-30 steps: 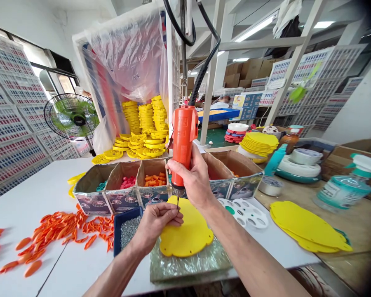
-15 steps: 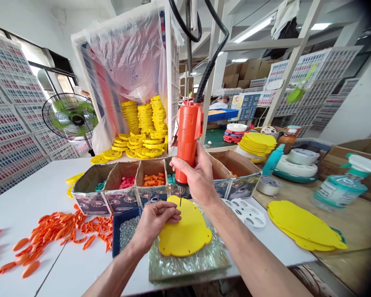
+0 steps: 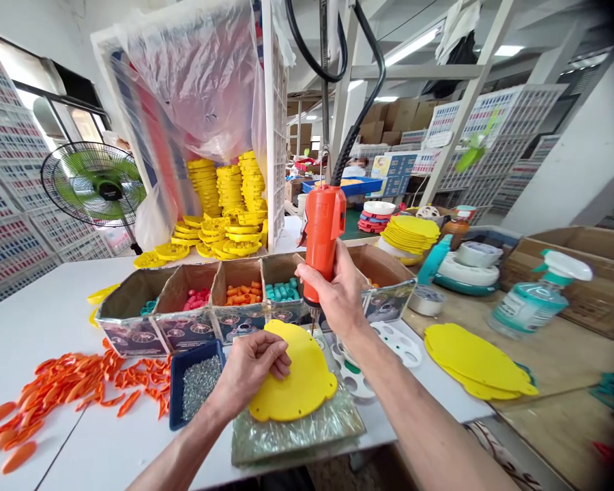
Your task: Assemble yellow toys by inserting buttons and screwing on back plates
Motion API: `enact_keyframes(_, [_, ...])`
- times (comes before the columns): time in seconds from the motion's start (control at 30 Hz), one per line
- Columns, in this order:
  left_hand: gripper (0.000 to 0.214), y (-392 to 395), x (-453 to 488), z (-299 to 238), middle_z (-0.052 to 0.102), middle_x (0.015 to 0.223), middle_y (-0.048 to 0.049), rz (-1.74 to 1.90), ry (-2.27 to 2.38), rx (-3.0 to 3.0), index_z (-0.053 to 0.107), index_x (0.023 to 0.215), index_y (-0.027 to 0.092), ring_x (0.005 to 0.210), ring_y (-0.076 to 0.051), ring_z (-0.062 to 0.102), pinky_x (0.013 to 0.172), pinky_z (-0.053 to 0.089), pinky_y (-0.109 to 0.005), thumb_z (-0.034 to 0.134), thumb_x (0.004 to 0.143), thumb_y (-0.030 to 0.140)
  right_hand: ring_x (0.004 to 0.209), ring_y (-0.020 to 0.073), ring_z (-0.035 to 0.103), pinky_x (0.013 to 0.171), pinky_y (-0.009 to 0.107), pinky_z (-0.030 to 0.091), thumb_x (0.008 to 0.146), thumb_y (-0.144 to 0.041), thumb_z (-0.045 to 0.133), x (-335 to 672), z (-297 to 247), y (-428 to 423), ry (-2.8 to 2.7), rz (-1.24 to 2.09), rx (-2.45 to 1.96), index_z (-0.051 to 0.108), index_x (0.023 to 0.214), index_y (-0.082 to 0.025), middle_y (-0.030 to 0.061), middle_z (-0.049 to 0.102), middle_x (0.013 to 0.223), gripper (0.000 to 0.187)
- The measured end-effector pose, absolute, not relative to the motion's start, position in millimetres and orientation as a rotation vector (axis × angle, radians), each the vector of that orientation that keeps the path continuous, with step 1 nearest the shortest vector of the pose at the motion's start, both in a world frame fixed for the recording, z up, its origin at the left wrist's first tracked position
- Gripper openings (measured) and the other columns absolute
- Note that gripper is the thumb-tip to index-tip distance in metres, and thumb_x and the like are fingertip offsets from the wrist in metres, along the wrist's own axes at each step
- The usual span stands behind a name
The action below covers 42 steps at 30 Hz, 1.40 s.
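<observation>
My right hand (image 3: 345, 300) grips an orange electric screwdriver (image 3: 322, 232), held upright and hanging from a cable and hook. Its bit points down by the upper right edge of a yellow bear-shaped plastic plate (image 3: 304, 375); whether it touches cannot be seen. On the plate's left side lies my left hand (image 3: 256, 368), fingers curled and thumb pressed to them, their contents hidden. Beneath the plate is a green pad wrapped in clear film (image 3: 297, 440). Left of that hand, a navy tray (image 3: 175, 392) contains small metal screws (image 3: 200, 385).
A divided cardboard box (image 3: 184, 334) with coloured plastic parts stands behind my hands. Orange pieces (image 3: 76, 382) are spread at left. White plates with round holes (image 3: 396, 341), more yellow plates (image 3: 471, 354) and a spray bottle (image 3: 535, 300) are at right. Yellow stacks (image 3: 230, 191) stand behind.
The screwdriver bit has shifted from over the plate's upper part to its right edge. My left hand stays on the plate. The whole view has swung slightly right.
</observation>
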<state>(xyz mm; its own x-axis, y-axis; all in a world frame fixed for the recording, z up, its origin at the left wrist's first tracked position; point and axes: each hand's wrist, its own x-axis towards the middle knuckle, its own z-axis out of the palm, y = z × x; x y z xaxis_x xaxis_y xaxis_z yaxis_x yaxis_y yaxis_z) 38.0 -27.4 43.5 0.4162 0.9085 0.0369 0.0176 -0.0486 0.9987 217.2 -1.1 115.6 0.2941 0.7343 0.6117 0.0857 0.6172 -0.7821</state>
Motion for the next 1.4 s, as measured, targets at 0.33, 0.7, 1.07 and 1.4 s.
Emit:
enact_keyframes(0.33, [0.034, -31, 40, 46, 0.072, 0.069, -0.0051, 0.861, 0.945, 1.605, 0.065, 0.078, 0.015, 0.057, -0.015, 0.069, 0.056, 0.055, -0.024, 0.058, 0.092, 0.045, 0.066, 0.0171, 0.056, 0.062, 0.031, 0.05, 0.083, -0.033, 0.073, 215, 108, -2, -1.241, 0.502, -0.863, 0.057, 0.11, -0.029, -0.0035, 0.057, 0.083, 0.032])
enact_keyframes(0.7, [0.029, -28, 44, 38, 0.07, 0.064, -0.0024, 0.852, 1.007, 1.601, 0.062, 0.075, 0.018, 0.052, -0.013, 0.065, 0.052, 0.052, -0.022, 0.059, 0.09, 0.042, 0.072, 0.0201, 0.057, 0.07, 0.036, 0.051, 0.082, -0.035, 0.073, 217, 97, -3, -1.264, 0.442, -0.932, 0.058, 0.113, -0.027, -0.0006, 0.061, 0.089, 0.036])
enact_keyframes(1.07, [0.029, -27, 44, 37, 0.069, 0.061, -0.0004, 0.838, 1.006, 1.609, 0.062, 0.076, 0.019, 0.05, -0.013, 0.064, 0.051, 0.052, -0.023, 0.063, 0.087, 0.045, 0.079, 0.0187, 0.06, 0.075, 0.034, 0.052, 0.082, -0.032, 0.073, 215, 97, -8, -1.293, 0.498, -0.842, 0.059, 0.115, -0.026, 0.002, 0.068, 0.107, 0.036])
enact_keyframes(1.4, [0.024, -40, 42, 45, 0.069, 0.062, 0.0004, 0.836, 1.064, 2.011, 0.068, 0.079, 0.021, 0.055, -0.015, 0.064, 0.058, 0.046, -0.025, 0.06, 0.094, 0.039, 0.076, 0.0172, 0.06, 0.07, 0.035, 0.056, 0.083, -0.028, 0.071, 202, 140, -24, -1.202, 0.567, -0.685, 0.06, 0.121, -0.033, 0.0004, 0.065, 0.11, 0.04])
